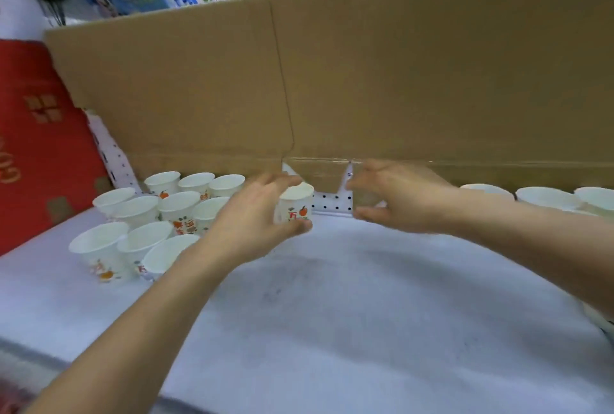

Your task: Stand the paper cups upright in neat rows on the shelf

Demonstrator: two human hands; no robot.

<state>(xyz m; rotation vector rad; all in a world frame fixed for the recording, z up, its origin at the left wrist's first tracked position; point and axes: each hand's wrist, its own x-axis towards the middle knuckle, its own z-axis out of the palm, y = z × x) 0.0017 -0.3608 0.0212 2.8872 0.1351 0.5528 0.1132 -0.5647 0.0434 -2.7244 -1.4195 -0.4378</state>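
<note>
My left hand (255, 214) grips a white paper cup (295, 202) with a red and orange print, upright on the white shelf (332, 297) near the back wall. To its left stand several upright paper cups (146, 221) in rows. My right hand (395, 197) is curved with fingers and thumb apart, just right of the held cup; it is blurred and I cannot tell whether anything is in it. More cups (545, 197) stand at the far right behind my right forearm.
A large brown cardboard sheet (365, 81) leans over the back of the shelf, above a white pegboard panel (332, 202). A red box (40, 134) borders the shelf on the left. Packaged goods hang above the cardboard.
</note>
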